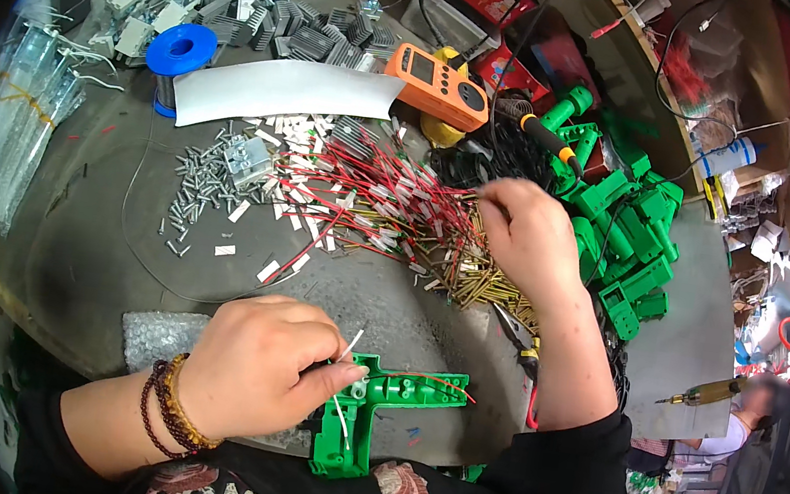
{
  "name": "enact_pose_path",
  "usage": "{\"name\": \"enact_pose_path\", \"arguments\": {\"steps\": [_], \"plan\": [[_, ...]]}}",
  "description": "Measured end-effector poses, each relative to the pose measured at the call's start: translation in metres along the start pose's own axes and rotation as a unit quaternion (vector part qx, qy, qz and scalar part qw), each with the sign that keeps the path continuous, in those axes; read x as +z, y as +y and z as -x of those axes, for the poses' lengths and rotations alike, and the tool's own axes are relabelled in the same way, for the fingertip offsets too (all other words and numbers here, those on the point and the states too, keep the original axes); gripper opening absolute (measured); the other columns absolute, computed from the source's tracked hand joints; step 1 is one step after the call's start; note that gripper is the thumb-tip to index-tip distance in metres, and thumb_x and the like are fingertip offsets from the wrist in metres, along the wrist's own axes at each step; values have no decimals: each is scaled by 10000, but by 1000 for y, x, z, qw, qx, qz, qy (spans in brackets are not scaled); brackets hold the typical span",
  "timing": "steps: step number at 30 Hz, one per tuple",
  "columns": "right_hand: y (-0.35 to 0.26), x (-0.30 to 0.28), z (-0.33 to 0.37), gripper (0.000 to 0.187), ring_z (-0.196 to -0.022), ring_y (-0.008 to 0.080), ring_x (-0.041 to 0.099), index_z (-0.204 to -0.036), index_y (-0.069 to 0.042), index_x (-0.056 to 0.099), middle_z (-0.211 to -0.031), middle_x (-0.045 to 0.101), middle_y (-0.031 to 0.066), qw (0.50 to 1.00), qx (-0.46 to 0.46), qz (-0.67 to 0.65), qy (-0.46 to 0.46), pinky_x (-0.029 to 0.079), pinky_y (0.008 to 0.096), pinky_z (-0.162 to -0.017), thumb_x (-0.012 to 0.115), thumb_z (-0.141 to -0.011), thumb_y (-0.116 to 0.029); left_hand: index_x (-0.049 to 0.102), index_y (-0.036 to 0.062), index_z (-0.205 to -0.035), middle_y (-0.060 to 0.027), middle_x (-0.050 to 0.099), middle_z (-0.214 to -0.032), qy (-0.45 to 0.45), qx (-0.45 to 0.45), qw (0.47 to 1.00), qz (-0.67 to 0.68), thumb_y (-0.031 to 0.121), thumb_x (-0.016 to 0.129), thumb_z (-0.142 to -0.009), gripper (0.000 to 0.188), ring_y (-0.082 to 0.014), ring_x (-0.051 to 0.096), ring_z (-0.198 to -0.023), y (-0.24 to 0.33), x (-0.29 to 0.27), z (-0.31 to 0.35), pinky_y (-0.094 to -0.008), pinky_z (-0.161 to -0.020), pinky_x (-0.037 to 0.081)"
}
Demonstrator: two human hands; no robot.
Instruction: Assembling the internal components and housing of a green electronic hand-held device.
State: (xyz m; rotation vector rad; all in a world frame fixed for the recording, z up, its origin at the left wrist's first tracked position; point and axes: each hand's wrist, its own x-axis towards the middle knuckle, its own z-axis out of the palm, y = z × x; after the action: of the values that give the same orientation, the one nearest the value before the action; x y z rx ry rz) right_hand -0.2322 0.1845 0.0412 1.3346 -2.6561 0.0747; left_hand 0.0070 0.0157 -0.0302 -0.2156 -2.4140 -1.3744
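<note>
My left hand [272,366] is closed over a green plastic tool housing [420,392] near the table's front edge. Between its thumb and fingers runs a thin white wire [343,416], its ends sticking out above and below the thumb. A red wire [422,378] lies along the housing's arm. Farther off, my right hand [533,231] is at the right end of a pile of red wires [403,188] with white sleeves. Its fingers are curled together; whatever they pinch is hidden. Brass-coloured pins [495,286] lie below that hand.
Screws [197,184], heat sinks [312,43] and a solder spool [180,50] sit left and behind. An orange meter [438,86] stands at the back. Green housings [630,230] heap up at right. Bubble wrap [160,340] lies by my left wrist. A person [738,432] is at far right.
</note>
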Motion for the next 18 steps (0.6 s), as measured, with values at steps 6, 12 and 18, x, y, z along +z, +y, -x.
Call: {"name": "enact_pose_path", "arguments": {"steps": [6,12,18], "plan": [[-45,19,-43,164,-908,328,690,-957,-89,731,-959,701,112,993,-89,-69,-15,553,448,-811,665,-882,-218,692,50,-795,-83,700,-790,6,-9,1000,-8,183,766,-844,160,-281,684,-744,-3,-4,3,-379,-676,545],[-47,16,-43,231,-806,315,683,-886,-85,727,-817,699,108,983,-50,-17,-176,536,418,-718,755,-787,-292,688,57,-794,-77,691,-798,4,3,1000,10,212,764,-851,182,-288,676,-735,2,-6,2,-385,-672,536],[-50,25,26,169,-889,301,690,-1021,-113,732,-944,686,97,993,-102,-27,-59,569,420,-753,670,-901,-214,691,61,-794,-70,694,-798,19,13,1000,1,213,770,-845,178,-285,680,-740,1,-3,4,-385,-678,542]]}}
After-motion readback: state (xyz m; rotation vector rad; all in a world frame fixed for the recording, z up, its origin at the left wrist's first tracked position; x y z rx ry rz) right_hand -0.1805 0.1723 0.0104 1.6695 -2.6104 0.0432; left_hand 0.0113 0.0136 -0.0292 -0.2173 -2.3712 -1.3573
